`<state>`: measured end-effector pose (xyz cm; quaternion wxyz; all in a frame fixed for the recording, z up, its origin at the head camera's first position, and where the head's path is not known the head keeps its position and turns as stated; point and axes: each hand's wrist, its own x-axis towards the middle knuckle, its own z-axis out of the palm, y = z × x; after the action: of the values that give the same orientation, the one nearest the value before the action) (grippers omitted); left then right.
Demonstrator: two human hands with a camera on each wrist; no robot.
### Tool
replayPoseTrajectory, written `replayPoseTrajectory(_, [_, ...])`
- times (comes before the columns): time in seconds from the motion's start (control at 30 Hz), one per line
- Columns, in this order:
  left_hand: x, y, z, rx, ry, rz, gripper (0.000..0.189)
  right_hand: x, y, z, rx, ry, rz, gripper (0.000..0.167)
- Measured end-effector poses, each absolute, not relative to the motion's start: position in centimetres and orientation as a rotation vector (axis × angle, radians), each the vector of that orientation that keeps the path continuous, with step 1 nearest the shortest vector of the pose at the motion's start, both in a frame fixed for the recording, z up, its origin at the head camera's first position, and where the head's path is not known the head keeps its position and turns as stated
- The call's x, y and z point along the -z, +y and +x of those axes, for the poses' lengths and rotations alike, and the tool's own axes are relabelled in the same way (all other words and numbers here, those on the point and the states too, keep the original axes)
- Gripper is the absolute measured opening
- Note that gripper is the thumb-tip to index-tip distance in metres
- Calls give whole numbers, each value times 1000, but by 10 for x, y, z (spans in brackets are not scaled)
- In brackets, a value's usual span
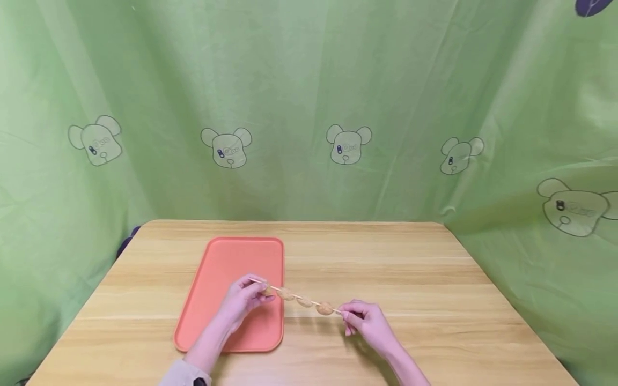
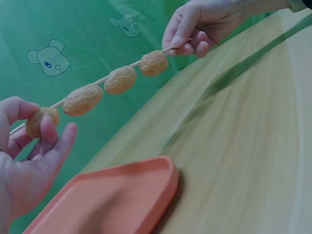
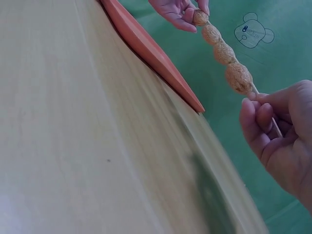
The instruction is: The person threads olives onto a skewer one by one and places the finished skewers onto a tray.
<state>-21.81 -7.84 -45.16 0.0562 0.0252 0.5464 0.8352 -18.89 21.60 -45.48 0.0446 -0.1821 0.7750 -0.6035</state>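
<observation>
A thin wooden skewer (image 1: 295, 295) carries several tan, oval, rough-skinned pieces (image 2: 83, 99) and hangs above the table (image 1: 396, 279). My left hand (image 1: 243, 300) pinches the end piece (image 2: 42, 120) between thumb and fingers, over the right edge of the orange tray (image 1: 232, 289). My right hand (image 1: 364, 319) pinches the bare stick end (image 3: 267, 113) just past the last piece (image 3: 238, 77). The skewer slopes slightly down from left to right between the two hands. The tray (image 2: 112, 200) lies flat below the left hand.
The light wooden table (image 3: 73, 136) is backed and flanked by a green curtain (image 1: 309, 107) printed with bear heads. The tray's raised rim (image 3: 151, 51) runs beside the skewer.
</observation>
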Motion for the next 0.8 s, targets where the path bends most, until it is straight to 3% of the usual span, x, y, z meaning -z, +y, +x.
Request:
replayPoseTrajectory(0.2, [444, -81, -224, -2469, 1800, 5, 6, 450, 214, -189, 1561, 2470, -577, 20])
replayPoseTrajectory(0.43, [434, -83, -235, -2487, 1911, -56, 37, 451, 197, -184, 1485, 2354, -681, 18])
replayPoseTrajectory(0.8, [438, -98, -235, -2398, 2179, -102, 37, 456, 163, -187, 1567, 2339, -667, 15])
